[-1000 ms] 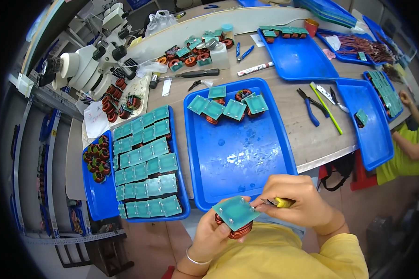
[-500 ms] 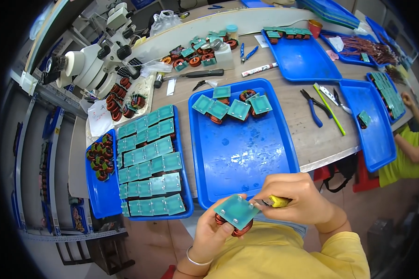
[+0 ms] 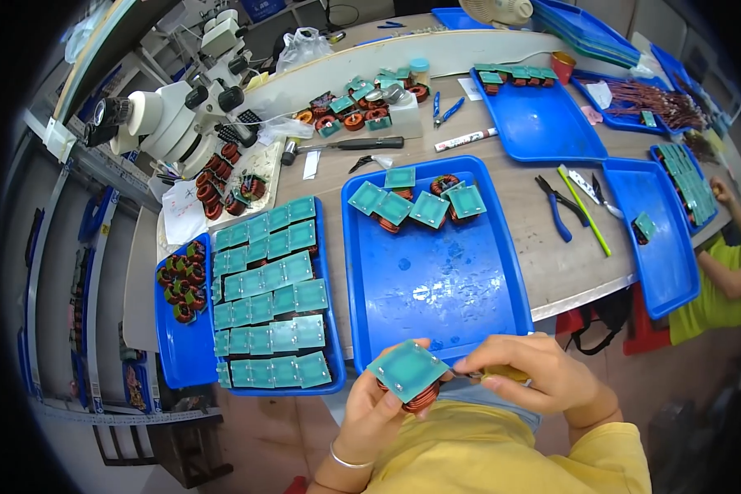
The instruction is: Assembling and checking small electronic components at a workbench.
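Head view, green board on a wound coil: I find the square board [image 3: 409, 369] face up and tilted, its copper-coloured coil [image 3: 422, 398] directly beneath; the piece is held in the air at the near edge of the large blue tray [image 3: 436, 288].
Left hand: I record this hand [image 3: 370, 416] grasping the piece from its left and below; the thumb lies against the near left side of the coil, one fingertip shows past the board's far edge, and others show under the coil.
Right hand: I record this hand [image 3: 552, 380] closed around a yellow-handled tool [image 3: 505, 373], index finger extended along it toward the board.
Tool tip: I place it just beside the board's right corner; whether it touches, I cannot tell.
Large blue tray contents: I note similar boards on coils [image 3: 429, 210] grouped at its far end.
Left blue tray: I note this tray [image 3: 338, 372] filled with rows of green boards [image 3: 272, 280].
Bench, right side: I see dark blue pliers [image 3: 559, 219] beside a yellow-green stick [image 3: 583, 210].
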Demonstrator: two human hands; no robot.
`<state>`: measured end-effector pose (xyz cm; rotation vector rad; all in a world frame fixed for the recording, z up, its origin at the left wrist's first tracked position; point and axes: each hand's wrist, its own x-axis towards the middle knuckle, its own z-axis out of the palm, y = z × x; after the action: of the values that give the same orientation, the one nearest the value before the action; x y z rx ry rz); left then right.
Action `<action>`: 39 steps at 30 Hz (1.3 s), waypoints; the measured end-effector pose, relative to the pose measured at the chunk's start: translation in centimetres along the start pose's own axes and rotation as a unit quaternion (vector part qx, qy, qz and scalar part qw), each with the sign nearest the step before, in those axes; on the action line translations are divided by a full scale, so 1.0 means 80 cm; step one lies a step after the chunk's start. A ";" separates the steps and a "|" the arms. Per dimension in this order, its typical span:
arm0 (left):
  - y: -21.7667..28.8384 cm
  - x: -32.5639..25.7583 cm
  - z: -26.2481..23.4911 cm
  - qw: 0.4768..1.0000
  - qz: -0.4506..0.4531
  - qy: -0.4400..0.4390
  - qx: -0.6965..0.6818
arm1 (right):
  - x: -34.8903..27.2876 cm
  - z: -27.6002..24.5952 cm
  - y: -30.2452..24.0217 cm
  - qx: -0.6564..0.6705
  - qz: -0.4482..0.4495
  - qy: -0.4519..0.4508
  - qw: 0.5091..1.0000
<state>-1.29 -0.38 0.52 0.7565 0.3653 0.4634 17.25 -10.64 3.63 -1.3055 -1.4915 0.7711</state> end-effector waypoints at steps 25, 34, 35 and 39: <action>-0.015 0.001 -0.008 0.999 0.025 0.027 -0.004 | -0.004 0.037 0.029 0.099 0.089 0.104 0.986; -0.016 -0.001 -0.003 0.994 0.066 0.091 0.015 | -0.006 0.031 0.024 0.113 0.061 -0.017 0.992; -0.017 -0.001 -0.005 0.993 0.074 0.083 0.028 | -0.003 0.029 0.022 0.121 0.085 -0.013 0.989; -0.016 -0.001 -0.004 0.994 0.050 0.095 0.001 | -0.003 0.027 0.035 0.239 0.117 0.158 0.951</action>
<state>-1.15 -1.09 -0.61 0.7362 0.5066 0.6323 16.17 -9.98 0.27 -1.1727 -0.8348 0.9540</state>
